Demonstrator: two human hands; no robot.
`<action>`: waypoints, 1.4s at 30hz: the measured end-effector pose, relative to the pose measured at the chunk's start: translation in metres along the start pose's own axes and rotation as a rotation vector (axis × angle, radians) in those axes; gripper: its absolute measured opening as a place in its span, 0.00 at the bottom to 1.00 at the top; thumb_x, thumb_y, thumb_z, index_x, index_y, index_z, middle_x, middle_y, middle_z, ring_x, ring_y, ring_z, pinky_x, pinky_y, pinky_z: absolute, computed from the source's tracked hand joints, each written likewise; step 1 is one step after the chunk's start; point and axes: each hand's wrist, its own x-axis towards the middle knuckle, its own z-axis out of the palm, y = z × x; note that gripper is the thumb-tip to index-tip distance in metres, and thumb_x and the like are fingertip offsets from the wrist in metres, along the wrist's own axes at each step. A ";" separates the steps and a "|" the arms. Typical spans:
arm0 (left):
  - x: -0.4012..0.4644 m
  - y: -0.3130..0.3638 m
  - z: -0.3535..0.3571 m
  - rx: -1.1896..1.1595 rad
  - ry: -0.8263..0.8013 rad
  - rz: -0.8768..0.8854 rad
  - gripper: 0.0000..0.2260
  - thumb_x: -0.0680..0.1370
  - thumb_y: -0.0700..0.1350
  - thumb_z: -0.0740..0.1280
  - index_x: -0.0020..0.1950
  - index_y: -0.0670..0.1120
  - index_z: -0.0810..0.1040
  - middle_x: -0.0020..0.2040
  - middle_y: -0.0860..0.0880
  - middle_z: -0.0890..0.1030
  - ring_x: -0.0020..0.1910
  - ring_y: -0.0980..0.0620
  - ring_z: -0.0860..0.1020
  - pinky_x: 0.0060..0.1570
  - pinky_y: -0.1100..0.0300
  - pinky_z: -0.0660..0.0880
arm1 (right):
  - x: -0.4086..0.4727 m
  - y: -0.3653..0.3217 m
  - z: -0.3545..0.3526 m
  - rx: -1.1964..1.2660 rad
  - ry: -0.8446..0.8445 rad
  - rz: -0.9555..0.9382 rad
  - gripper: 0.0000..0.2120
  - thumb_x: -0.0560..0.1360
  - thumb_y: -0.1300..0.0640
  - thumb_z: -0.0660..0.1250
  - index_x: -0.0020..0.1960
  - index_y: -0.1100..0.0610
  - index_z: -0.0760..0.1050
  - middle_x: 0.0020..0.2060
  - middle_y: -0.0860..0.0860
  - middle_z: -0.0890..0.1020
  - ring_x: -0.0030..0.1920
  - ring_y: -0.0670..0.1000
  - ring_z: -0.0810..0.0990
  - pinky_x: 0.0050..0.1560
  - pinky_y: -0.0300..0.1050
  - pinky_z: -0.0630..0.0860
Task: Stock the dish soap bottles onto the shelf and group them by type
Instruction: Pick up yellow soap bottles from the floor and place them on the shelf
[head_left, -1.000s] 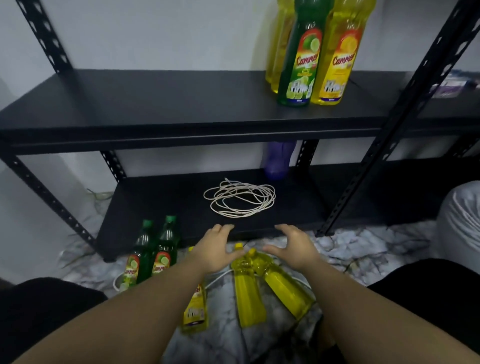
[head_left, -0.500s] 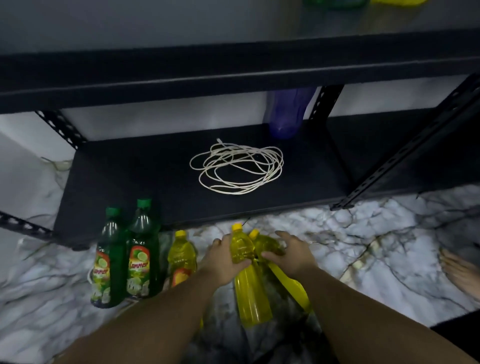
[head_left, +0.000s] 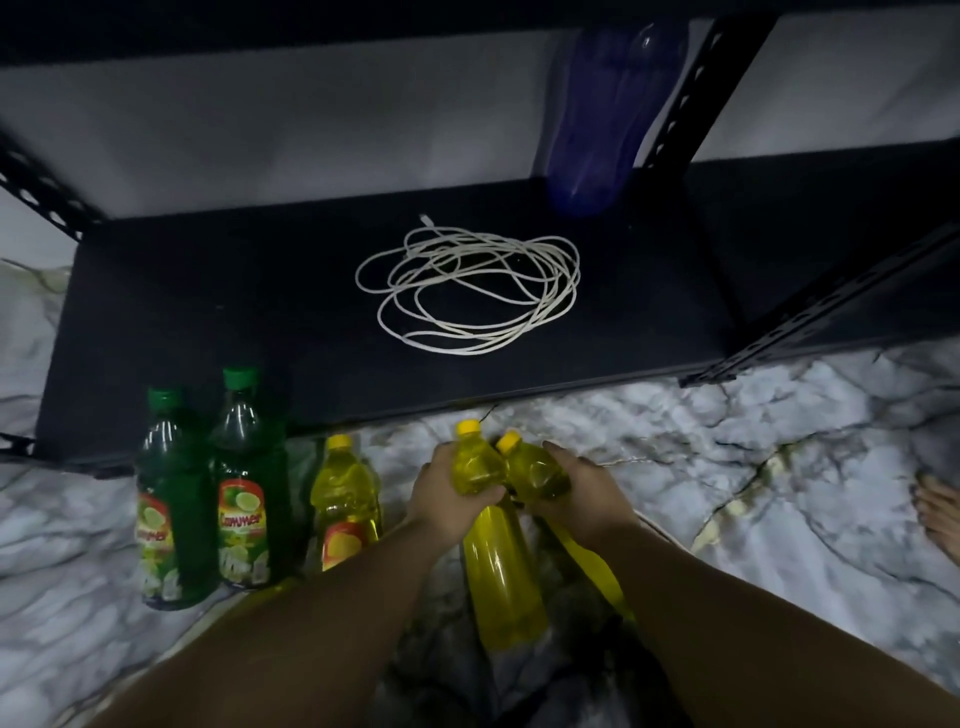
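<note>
While hands grip yellow bottles (head_left: 498, 561) | cord (head_left: 467, 296) on shelf (head_left: 208, 312)

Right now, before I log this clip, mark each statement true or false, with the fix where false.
1. Each hand grips a yellow bottle. True: the left hand holds the left yellow bottle, the right hand the right yellow bottle.
2. Three green bottles stand on the floor. False: two green bottles stand there.
3. A coiled white cord lies on the bottom shelf. True.
4. The third yellow bottle lies on its side. False: it stands upright beside the green ones.
5. A purple bottle stands at the back of the shelf. True.
</note>
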 end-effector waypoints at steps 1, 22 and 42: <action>-0.002 0.000 -0.001 -0.027 0.009 -0.004 0.38 0.64 0.57 0.83 0.71 0.57 0.71 0.61 0.50 0.80 0.57 0.48 0.81 0.51 0.56 0.76 | -0.001 0.000 0.000 -0.015 0.001 0.000 0.44 0.68 0.43 0.81 0.80 0.46 0.66 0.65 0.55 0.82 0.62 0.58 0.81 0.61 0.51 0.78; -0.163 0.168 -0.166 0.066 0.319 0.748 0.35 0.65 0.51 0.83 0.70 0.52 0.76 0.54 0.56 0.71 0.54 0.56 0.76 0.59 0.54 0.77 | -0.129 -0.143 -0.122 0.180 0.541 -0.516 0.37 0.70 0.39 0.79 0.74 0.45 0.69 0.56 0.47 0.84 0.57 0.50 0.83 0.57 0.45 0.78; -0.326 0.359 -0.338 -0.056 0.642 1.241 0.37 0.62 0.60 0.79 0.70 0.56 0.75 0.60 0.56 0.77 0.56 0.59 0.79 0.51 0.67 0.79 | -0.270 -0.332 -0.299 0.410 0.873 -1.028 0.47 0.64 0.38 0.80 0.79 0.47 0.68 0.71 0.36 0.73 0.71 0.30 0.68 0.71 0.33 0.69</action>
